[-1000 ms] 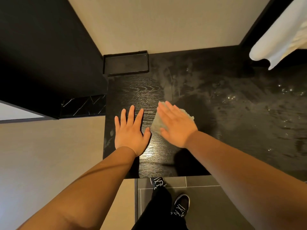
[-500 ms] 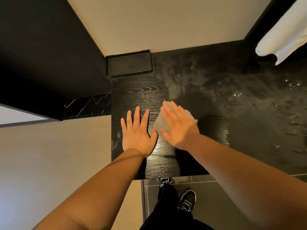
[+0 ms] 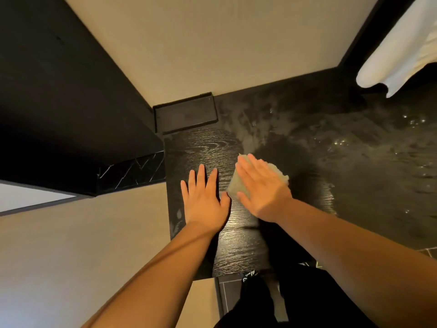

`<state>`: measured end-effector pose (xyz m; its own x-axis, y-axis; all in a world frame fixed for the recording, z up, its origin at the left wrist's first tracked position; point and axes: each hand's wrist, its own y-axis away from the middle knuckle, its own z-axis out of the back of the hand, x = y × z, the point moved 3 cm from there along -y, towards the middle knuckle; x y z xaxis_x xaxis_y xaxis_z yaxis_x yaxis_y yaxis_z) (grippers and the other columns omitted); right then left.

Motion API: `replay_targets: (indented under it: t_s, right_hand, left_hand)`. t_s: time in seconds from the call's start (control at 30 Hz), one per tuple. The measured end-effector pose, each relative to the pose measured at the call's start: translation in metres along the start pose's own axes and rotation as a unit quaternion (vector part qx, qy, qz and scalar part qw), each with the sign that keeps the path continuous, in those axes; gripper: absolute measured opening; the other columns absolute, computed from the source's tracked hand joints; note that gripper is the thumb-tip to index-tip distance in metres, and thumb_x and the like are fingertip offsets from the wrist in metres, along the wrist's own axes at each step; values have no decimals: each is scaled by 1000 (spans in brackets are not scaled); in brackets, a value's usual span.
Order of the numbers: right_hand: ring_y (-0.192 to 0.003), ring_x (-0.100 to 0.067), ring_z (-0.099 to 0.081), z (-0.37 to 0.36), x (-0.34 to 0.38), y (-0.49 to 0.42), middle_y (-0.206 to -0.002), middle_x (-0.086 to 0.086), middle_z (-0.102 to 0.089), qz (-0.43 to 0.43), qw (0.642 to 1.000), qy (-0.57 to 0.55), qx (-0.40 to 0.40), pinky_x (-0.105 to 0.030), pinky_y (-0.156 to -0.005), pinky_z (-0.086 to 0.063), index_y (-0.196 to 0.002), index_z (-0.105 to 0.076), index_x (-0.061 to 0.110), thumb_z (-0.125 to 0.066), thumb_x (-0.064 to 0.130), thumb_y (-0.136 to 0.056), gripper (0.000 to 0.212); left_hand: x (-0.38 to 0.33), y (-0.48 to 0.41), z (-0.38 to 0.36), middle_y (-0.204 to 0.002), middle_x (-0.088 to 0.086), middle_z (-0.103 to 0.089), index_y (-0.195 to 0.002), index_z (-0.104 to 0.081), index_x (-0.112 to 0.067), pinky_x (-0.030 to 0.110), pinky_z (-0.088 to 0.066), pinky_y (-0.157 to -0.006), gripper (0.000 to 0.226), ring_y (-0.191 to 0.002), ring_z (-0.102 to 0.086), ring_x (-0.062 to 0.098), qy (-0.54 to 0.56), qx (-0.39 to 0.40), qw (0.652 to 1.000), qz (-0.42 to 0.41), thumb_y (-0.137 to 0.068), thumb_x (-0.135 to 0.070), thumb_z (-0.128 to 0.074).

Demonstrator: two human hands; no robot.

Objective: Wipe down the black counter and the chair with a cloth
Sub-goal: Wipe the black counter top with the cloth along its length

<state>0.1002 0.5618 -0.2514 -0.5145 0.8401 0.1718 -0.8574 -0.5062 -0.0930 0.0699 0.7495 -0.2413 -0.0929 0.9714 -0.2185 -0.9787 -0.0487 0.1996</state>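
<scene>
The black wood-grain counter (image 3: 354,185) fills the middle and right of the head view, with pale wet smears across its far part. A pale folded cloth (image 3: 236,185) lies on it under my right hand (image 3: 262,188), which presses it flat with straight fingers. Only the cloth's left and far edges show. Just to its left my left hand (image 3: 204,202) rests palm-down on the counter with fingers spread, holding nothing. No chair is in view.
A shallow black tray (image 3: 185,113) sits in the counter's back left corner against the beige wall. A white towel (image 3: 399,50) hangs at the upper right. A dark cabinet (image 3: 59,102) rises on the left. Tiled floor and my shoes lie below the counter's front edge.
Both hands and the cloth keep the same place on the counter. The view has shifted so that they sit slightly further right and lower in the frame.
</scene>
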Motion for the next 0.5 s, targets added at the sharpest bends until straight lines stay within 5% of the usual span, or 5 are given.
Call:
replay_targets:
  t_s: [0.13, 0.37, 0.5]
  right_hand:
    - [-157, -28, -25, 7, -33, -12, -168, -7, -33, 42, 999, -30, -15, -49, -127, -24, -158, -42, 9, -57, 45, -99, 70]
    - [-154, -37, -27, 21, -97, -35, -167, -13, -31, -159, 986, 30, 38, -52, -124, -27, -158, -37, 4, -36, 48, -96, 76]
    - [-158, -36, -15, 3, -31, -35, -171, -15, -19, -64, 997, 4, 52, -51, -128, -18, -162, -28, 4, -32, 48, -103, 74]
  left_hand:
    - [1, -52, 13, -177, 6, -10, -167, -24, -31, 58, -2, -130, 70, -162, -3, 34, 5, -8, 1000, 5, -102, -46, -44]
    - [5, -72, 6, -177, 4, -7, -168, -19, -34, 53, -4, -131, 72, -163, -2, 32, -32, -25, 999, 4, -101, -55, -34]
    - [5, -72, 6, -177, 4, -10, -167, -22, -34, 54, -8, -131, 72, -163, -4, 31, -35, -30, 999, 6, -99, -55, -34]
